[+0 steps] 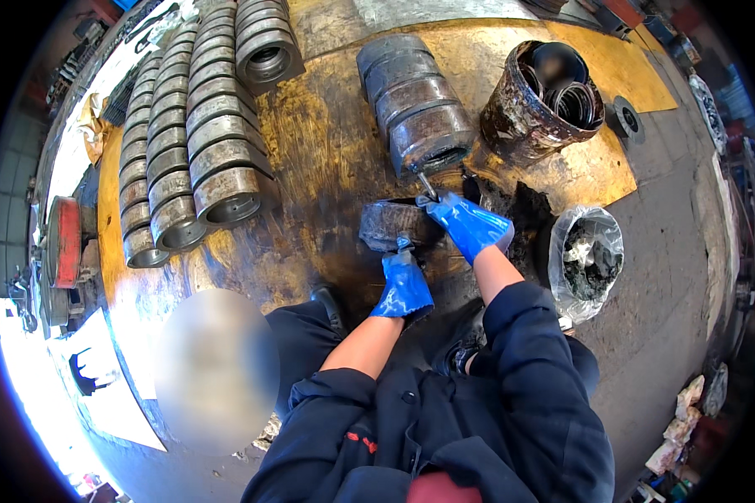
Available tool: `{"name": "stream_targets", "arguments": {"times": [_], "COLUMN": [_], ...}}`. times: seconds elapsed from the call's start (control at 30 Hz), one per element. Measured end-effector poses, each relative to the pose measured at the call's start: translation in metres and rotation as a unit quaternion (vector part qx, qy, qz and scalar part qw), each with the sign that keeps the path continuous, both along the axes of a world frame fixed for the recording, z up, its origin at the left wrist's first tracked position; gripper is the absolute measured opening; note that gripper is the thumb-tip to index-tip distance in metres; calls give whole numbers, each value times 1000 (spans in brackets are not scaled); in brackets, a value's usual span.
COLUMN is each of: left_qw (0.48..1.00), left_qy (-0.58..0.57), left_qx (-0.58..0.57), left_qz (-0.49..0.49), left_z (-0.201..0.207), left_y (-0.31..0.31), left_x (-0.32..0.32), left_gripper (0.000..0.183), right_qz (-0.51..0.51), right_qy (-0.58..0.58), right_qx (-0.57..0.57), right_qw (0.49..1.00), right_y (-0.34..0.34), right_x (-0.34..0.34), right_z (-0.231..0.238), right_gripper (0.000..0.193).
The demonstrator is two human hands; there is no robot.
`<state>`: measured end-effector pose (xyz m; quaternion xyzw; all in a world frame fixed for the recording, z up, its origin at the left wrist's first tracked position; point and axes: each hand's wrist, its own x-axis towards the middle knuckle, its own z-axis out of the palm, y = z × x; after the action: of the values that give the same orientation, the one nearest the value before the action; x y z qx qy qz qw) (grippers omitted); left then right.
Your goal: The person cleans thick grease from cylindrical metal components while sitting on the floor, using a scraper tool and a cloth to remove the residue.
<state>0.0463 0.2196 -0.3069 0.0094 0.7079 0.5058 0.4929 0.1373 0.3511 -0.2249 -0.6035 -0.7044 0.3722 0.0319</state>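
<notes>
A dark, greasy metal ring with a hollow centre lies on the stained yellow board in front of me. My left hand, in a blue rubber glove, grips the ring's near edge with its fingertips. At the ring's far right edge, my right hand, gloved the same way, is closed on a slim tool with a metal shaft. The tool's kind cannot be made out. Just beyond stands a row of similar dark rings, lying side by side, the nearest one with its bore facing me.
Several rows of cleaner grey rings lie at the left. A grimy bucket holding thin rings stands at the far right. Nearer are black greasy rags and a bucket lined with clear plastic. A red-rimmed wheel is far left.
</notes>
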Motion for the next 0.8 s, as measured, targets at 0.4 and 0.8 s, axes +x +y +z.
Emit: {"name": "stream_targets", "arguments": {"times": [0.4,0.8], "left_qw": [927,776], "left_qy": [-1,301], "left_qx": [173,52], "left_qz": [-332,-552], "left_z": [93,118], "left_y": [14,28], "left_x": [-50,-96], "left_gripper": [38,55], "right_qz": [-476,-286], "right_qy": [156,139], "right_qx": [-74,54], "right_qw": [863,947], "right_y": [-92,-171], "right_x": [58,-6], "right_z": [-96,-2], "right_gripper": [59,25]}}
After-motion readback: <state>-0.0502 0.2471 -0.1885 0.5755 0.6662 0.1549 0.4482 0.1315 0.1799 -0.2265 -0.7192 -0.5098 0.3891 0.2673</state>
